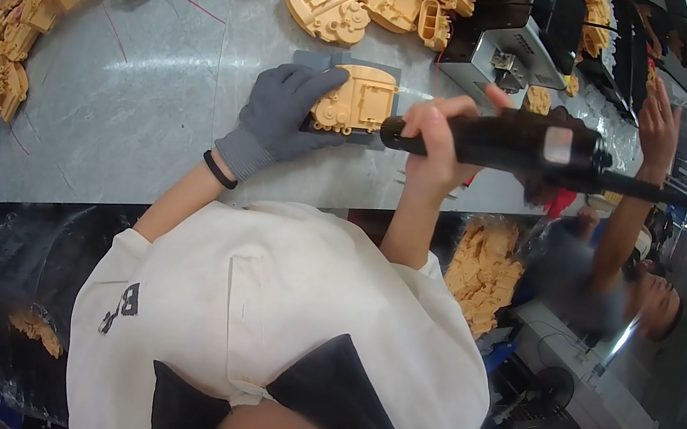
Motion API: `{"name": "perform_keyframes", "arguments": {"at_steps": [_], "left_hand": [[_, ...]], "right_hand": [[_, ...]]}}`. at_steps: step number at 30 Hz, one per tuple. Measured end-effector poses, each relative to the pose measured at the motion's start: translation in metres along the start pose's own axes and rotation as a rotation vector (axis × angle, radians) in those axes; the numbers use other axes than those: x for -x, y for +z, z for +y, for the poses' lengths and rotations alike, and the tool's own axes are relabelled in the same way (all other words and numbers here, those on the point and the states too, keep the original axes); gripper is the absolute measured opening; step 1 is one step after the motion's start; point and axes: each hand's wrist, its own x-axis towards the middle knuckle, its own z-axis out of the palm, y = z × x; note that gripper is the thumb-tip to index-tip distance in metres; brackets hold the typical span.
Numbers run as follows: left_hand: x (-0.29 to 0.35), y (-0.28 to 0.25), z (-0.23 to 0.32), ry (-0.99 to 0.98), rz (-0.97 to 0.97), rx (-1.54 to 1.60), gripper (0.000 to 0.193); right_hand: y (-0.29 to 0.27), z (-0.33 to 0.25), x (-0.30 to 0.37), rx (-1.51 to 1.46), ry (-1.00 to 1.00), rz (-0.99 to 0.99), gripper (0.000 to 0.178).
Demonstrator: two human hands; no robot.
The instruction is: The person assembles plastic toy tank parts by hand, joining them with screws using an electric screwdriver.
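My left hand (288, 110), in a grey knitted glove, grips the left side of a yellow plastic housing (371, 101) with a rectangular recess and round bosses. The housing lies on a dark grey block (386, 70) on the table. My bare right hand (437, 153) is wrapped round a thick black power screwdriver (510, 142) with a cable at its back end. The screwdriver lies nearly level, its narrow front end pointing left at the housing's right edge. Its tip cannot be made out clearly.
Many similar yellow housings (328, 6) lie along the table's far edge and left side, some trailing thin red wires (197, 1). A metal-fronted box (516, 52) stands at the far right. A bag of yellow parts (484, 270) sits right of me. Another person (591, 256) works beyond it, one arm raised.
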Motion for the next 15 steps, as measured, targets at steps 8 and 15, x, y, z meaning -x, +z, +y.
{"name": "perform_keyframes", "arguments": {"at_steps": [8,15], "left_hand": [[-0.001,-0.013,0.015,-0.096,-0.056,0.071,0.083],[-0.001,-0.009,0.008,-0.099,-0.064,0.080,0.085]], "right_hand": [[-0.081,-0.013,-0.119,0.148,-0.473,0.516,0.058],[-0.083,0.000,-0.119,0.328,-0.292,0.298,0.057]]}}
